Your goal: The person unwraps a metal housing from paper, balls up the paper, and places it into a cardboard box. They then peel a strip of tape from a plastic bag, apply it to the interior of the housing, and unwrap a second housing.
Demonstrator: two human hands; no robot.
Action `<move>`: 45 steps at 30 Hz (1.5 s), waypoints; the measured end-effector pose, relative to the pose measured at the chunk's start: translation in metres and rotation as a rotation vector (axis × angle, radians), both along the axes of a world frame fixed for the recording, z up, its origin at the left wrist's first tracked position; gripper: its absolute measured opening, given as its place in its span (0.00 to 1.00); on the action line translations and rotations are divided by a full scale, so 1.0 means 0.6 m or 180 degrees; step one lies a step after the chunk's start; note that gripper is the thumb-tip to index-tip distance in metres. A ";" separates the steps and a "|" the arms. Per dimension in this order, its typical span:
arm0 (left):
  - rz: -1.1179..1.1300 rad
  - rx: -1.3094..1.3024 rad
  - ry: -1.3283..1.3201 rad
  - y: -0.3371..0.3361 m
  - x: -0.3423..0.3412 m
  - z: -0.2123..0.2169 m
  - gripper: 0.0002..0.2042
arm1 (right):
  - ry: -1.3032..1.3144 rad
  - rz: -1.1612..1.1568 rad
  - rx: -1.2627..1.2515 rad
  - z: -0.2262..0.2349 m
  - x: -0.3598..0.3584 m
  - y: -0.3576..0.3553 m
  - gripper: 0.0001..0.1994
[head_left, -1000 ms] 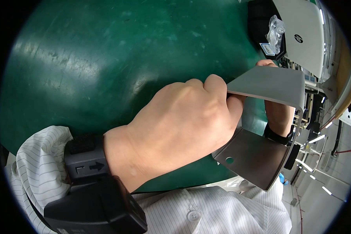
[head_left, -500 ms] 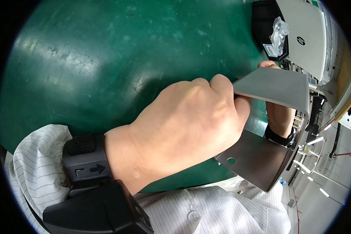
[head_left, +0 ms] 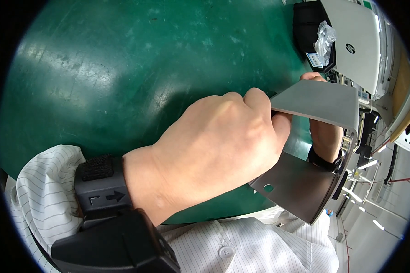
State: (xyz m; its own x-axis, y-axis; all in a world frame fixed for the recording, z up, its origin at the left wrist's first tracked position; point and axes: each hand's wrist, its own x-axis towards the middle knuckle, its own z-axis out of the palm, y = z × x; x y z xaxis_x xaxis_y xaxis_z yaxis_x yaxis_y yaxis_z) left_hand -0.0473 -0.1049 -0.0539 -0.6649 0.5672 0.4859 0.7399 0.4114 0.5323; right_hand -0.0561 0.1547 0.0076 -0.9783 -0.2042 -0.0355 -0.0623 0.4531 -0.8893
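A grey sheet-metal bracket (head_left: 321, 101), bent into a U shape with a round hole in its lower flange, is held up on the right, over the table's near edge. My left hand (head_left: 223, 132) is closed at the left edge of its upper flange, thumb tucked under. A small dark patch shows between thumb and finger; I cannot make out what it is. Behind the bracket, my right hand (head_left: 313, 76) shows only its fingers curled at the far edge of the upper flange. Its palm is hidden by the metal, while the wrist with a black band shows through the opening.
A green table top (head_left: 123, 59) spreads across the left and middle. At the far right are a black tray (head_left: 304, 27) with a clear plastic bag (head_left: 325, 41), and a light grey laptop (head_left: 357, 41). Black devices are strapped to my left wrist.
The bracket has shifted very slightly to the left. Both hands keep nearly the same pose on it.
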 end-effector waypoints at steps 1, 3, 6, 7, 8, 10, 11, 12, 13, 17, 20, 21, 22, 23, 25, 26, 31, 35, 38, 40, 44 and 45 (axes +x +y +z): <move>0.0011 -0.0010 0.0007 0.000 0.000 -0.001 0.12 | -0.0002 0.0009 -0.0009 0.000 -0.001 -0.001 0.10; -0.0001 0.0008 0.0023 0.001 -0.002 -0.001 0.12 | -0.0001 -0.0123 0.0309 0.005 -0.001 -0.002 0.08; -0.0020 0.0028 0.0006 0.000 -0.004 -0.001 0.12 | 0.0457 0.0147 0.1351 0.014 -0.004 -0.015 0.06; -0.0010 0.0001 0.0032 -0.001 -0.004 -0.001 0.12 | 0.0466 0.0151 0.1340 0.007 -0.006 0.005 0.06; -0.0030 0.0026 0.0073 0.001 -0.004 0.000 0.12 | 0.0416 0.0142 0.1092 0.005 -0.007 0.044 0.05; -0.0008 0.0014 0.0063 -0.002 -0.003 -0.001 0.13 | 0.0358 0.0189 0.0763 0.009 -0.010 0.046 0.06; -0.0001 0.0012 0.0046 -0.003 -0.003 -0.002 0.14 | 0.0429 0.0204 0.1658 0.030 -0.008 0.019 0.06; 0.0022 0.0007 0.0046 -0.005 -0.001 -0.002 0.14 | 0.0504 0.0221 0.2571 0.045 -0.003 0.001 0.07; -0.0023 0.0037 -0.0017 -0.006 0.000 -0.003 0.14 | 0.0464 0.0393 0.1946 0.050 0.004 0.016 0.09; -0.0284 0.0333 -0.0207 -0.006 -0.007 -0.003 0.14 | 0.0500 0.0494 0.1929 0.047 0.022 0.013 0.09; -0.0477 0.0393 -0.0272 -0.023 -0.006 0.007 0.13 | 0.0532 0.0523 0.1939 0.024 0.020 -0.013 0.09; -0.0451 0.0444 -0.0266 -0.028 -0.004 0.003 0.15 | 0.0555 0.0527 0.1941 0.015 0.018 -0.024 0.09; -0.0462 0.0432 -0.0228 -0.031 -0.006 0.000 0.15 | 0.0577 0.0530 0.1941 0.020 0.030 -0.020 0.09; -0.0376 0.0584 -0.0441 -0.034 -0.011 0.001 0.17 | 0.0596 0.0527 0.1961 0.017 0.022 -0.021 0.09; -0.0388 0.0828 -0.0879 -0.035 -0.018 0.004 0.23 | 0.0625 0.0527 0.1999 0.042 0.055 0.007 0.08; -0.0393 0.0816 -0.0854 -0.033 -0.018 0.005 0.23 | 0.0635 0.0540 0.1996 0.046 0.066 0.016 0.08; -0.0313 0.0913 -0.1385 -0.013 -0.018 0.003 0.34 | 0.0646 0.0642 0.1972 0.027 0.069 0.030 0.08; -0.0364 0.0773 -0.1185 0.000 -0.020 -0.003 0.31 | 0.0608 0.0773 0.1976 0.016 0.080 0.036 0.08; -0.0316 0.0716 -0.1087 -0.001 -0.018 -0.004 0.30 | 0.0568 0.0863 0.1959 0.001 0.085 0.042 0.08; -0.0295 0.0682 -0.1082 -0.003 -0.016 -0.002 0.30 | 0.0553 0.0915 0.1955 -0.010 0.083 0.039 0.08; -0.0279 0.0713 -0.1096 -0.005 -0.015 -0.007 0.29 | 0.0495 0.1066 0.1966 0.003 0.108 0.084 0.09; -0.0335 0.0765 -0.1068 0.000 -0.017 -0.004 0.29 | 0.0483 0.1058 0.2007 -0.002 0.088 0.081 0.09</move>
